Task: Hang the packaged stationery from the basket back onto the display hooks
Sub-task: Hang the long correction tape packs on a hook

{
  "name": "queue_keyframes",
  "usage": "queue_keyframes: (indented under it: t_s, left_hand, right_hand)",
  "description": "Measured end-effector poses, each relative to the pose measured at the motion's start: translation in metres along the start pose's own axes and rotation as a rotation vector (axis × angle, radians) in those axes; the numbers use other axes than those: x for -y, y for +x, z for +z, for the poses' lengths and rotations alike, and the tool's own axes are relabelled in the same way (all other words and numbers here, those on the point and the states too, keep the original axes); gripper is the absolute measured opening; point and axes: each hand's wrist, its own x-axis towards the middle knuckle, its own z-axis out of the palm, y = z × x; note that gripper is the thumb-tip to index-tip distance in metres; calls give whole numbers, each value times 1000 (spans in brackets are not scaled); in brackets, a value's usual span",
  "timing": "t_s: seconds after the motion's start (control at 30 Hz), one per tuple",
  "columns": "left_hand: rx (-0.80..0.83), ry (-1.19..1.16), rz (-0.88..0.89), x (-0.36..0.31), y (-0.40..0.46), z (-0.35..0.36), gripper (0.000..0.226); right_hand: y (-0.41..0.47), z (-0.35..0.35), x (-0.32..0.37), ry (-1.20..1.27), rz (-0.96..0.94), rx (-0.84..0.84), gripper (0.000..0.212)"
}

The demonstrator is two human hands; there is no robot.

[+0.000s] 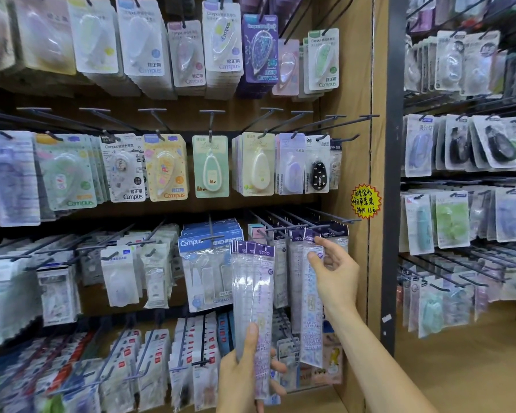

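My left hand [245, 371] grips the lower end of a small stack of long clear ruler packs [253, 293] with purple headers, held upright in front of the lower shelves. My right hand [334, 269] pinches the top of one more ruler pack [312, 311] between thumb and fingers, its purple header right at a dark display hook [292, 228] in the third row. The pack hangs down past my wrist. The basket is not in view.
Rows of hooks on a wooden wall carry correction tape packs [167, 168]. A wooden divider [367, 174] with a yellow price sticker [365, 201] stands right of my right hand. Beyond a dark post [395, 174], another rack [465, 204] holds more packs.
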Motion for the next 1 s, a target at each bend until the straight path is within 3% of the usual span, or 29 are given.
queue_keyframes:
  t_s: [0.3, 0.53, 0.6, 0.7, 0.8, 0.9, 1.0]
  left_hand:
    - [35, 31, 32, -5, -2, 0, 76]
    - [79, 114, 47, -9, -4, 1, 68]
    - [74, 117, 59, -7, -4, 2, 61]
    - [54, 98, 87, -3, -2, 5, 51]
    - [59, 54, 81, 2, 0, 13, 45]
    - [59, 47, 64, 3, 0, 19, 50]
    - [72, 81, 26, 6, 3, 17, 66]
  right_hand:
    - [-6, -5, -4, -201, -22, -10, 41]
    - [25, 17, -11, -290, 170, 133, 47]
    - [18, 16, -12, -322, 131, 65, 40]
    - [-11, 7, -5, -163, 89, -66, 28]
    - [-30, 7, 1, 120, 243, -8, 26]
    - [-32, 7, -2, 256, 276, -45, 38]
    - [-26, 2, 4, 277, 233, -91, 29]
